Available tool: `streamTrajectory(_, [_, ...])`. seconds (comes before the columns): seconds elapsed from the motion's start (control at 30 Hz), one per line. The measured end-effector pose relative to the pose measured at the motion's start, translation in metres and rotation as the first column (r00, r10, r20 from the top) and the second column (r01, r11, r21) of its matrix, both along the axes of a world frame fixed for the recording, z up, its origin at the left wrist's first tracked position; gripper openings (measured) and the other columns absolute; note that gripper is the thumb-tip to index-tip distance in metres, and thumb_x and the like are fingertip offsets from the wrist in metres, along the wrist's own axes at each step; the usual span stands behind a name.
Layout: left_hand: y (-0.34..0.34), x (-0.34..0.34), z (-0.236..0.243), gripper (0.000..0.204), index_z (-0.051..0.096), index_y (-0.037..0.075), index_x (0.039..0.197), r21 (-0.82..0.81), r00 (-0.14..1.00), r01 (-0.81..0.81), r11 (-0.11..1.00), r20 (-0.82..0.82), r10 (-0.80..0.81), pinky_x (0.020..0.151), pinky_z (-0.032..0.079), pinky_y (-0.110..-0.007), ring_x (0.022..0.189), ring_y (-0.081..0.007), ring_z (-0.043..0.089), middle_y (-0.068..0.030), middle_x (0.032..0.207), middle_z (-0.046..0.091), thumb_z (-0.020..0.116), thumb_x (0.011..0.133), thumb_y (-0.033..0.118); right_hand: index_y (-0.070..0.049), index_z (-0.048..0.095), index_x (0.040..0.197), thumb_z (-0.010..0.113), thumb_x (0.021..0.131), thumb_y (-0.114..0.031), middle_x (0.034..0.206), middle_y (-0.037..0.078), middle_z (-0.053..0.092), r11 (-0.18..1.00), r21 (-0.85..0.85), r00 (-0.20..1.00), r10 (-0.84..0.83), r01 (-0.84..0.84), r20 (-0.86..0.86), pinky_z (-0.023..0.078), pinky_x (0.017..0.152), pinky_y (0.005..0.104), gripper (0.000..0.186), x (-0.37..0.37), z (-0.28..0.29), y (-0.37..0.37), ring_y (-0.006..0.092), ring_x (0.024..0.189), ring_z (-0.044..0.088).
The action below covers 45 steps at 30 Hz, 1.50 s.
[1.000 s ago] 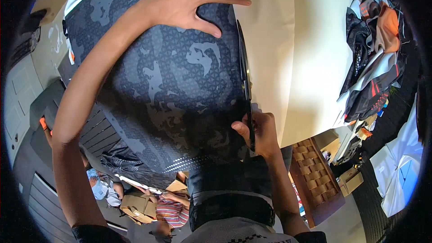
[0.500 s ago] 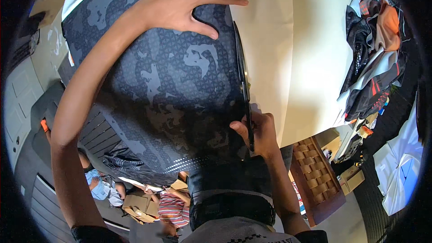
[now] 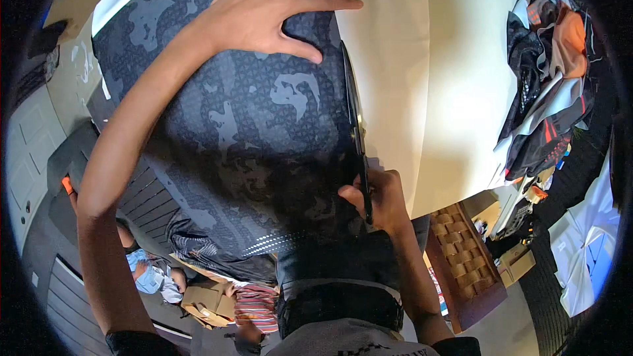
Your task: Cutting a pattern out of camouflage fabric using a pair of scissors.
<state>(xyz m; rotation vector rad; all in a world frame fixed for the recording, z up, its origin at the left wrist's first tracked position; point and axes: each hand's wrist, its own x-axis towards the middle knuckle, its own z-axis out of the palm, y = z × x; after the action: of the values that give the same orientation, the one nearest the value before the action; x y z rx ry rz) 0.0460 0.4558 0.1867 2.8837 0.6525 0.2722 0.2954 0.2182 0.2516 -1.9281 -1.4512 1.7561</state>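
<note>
A dark grey and black camouflage-patterned fabric [image 3: 277, 138] is spread over a pale cream surface. My left hand [image 3: 260, 16] lies on its upper part, fingers spread, with the fingertips reaching past the fabric's right edge onto the cream surface. My right hand [image 3: 387, 201] grips a pair of long black scissors [image 3: 358, 138] by the handles. The blades point away from me along the fabric's right edge and look nearly closed; I cannot tell how much cloth is between them. A row of white dots marks the fabric's near end, close to my body.
A heap of black, grey and orange cloth pieces [image 3: 547, 86] lies at the right of the cream surface [image 3: 461, 79]. Below it stands a brown woven-panel wooden piece [image 3: 465, 257]. At lower left, other people sit near a cardboard box [image 3: 208, 300], one in a striped top [image 3: 257, 306].
My left hand and the scissors have shifted very slightly toward me, with my grip on the scissors kept. The person in the striped top at lower left has moved.
</note>
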Motion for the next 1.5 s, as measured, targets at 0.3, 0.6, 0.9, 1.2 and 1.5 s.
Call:
streamTrajectory(0.3, [0.001, -0.003, -0.004, 0.082, 0.051, 0.014, 0.141, 0.034, 0.999, -0.010, 0.999, 0.033, 0.009, 0.118, 0.020, -0.052, 0.145, -0.0287, 0.028, -0.0074, 0.155, 0.036, 0.047, 0.085, 0.074, -0.002, 0.053, 0.063, 0.077, 0.076, -0.057, 0.052, 0.001, 0.044, 0.999, -0.009, 0.996, -0.037, 0.037, -0.083, 0.033, 0.050, 0.0299, 0.061, -0.005, 0.003, 0.013, 0.0147, 0.049, 0.036])
streamTrajectory(0.6, [-0.003, -0.001, -0.001, 0.089, 0.047, 0.020, 0.144, 0.042, 0.997, -0.077, 0.996, 0.026, 0.076, 0.120, 0.018, -0.050, 0.146, -0.0246, 0.027, -0.0002, 0.155, 0.037, 0.053, 0.077, 0.078, -0.003, 0.052, 0.063, 0.075, 0.077, -0.058, 0.054, 0.001, 0.043, 0.999, -0.037, 0.999, -0.017, 0.016, -0.029, 0.033, 0.051, 0.0295, 0.061, -0.011, 0.003, 0.025, 0.0149, 0.051, 0.036])
streamTrajectory(0.9, [-0.006, -0.002, 0.006, 0.095, 0.043, 0.023, 0.147, 0.063, 0.991, -0.134, 0.989, -0.006, 0.135, 0.121, 0.017, -0.045, 0.145, -0.0177, 0.029, 0.0070, 0.154, 0.038, 0.053, 0.072, 0.081, -0.003, 0.052, 0.063, 0.075, 0.079, -0.057, 0.054, 0.001, 0.043, 0.999, 0.012, 0.998, -0.041, 0.041, -0.041, 0.033, 0.051, 0.0297, 0.060, -0.013, 0.003, 0.029, 0.0147, 0.051, 0.036])
streamTrajectory(1.2, [-0.006, -0.002, 0.006, 0.095, 0.044, 0.022, 0.147, 0.058, 0.989, -0.149, 0.987, -0.010, 0.150, 0.122, 0.018, -0.044, 0.145, -0.0170, 0.030, 0.0071, 0.154, 0.039, 0.053, 0.073, 0.081, -0.001, 0.052, 0.064, 0.075, 0.081, -0.051, 0.053, 0.002, 0.043, 0.999, -0.029, 1.000, -0.014, 0.014, -0.012, 0.034, 0.050, 0.0304, 0.058, -0.017, 0.010, 0.033, 0.0151, 0.050, 0.035])
streamTrajectory(1.5, [-0.005, -0.003, 0.010, 0.096, 0.043, 0.021, 0.147, 0.047, 0.988, -0.150, 0.988, -0.018, 0.151, 0.121, 0.019, -0.044, 0.144, -0.0167, 0.031, 0.0073, 0.153, 0.039, 0.055, 0.073, 0.080, 0.000, 0.054, 0.064, 0.077, 0.081, -0.045, 0.050, 0.003, 0.044, 0.999, 0.030, 0.999, -0.041, 0.041, 0.003, 0.035, 0.049, 0.0293, 0.053, -0.020, 0.008, 0.031, 0.0146, 0.048, 0.037])
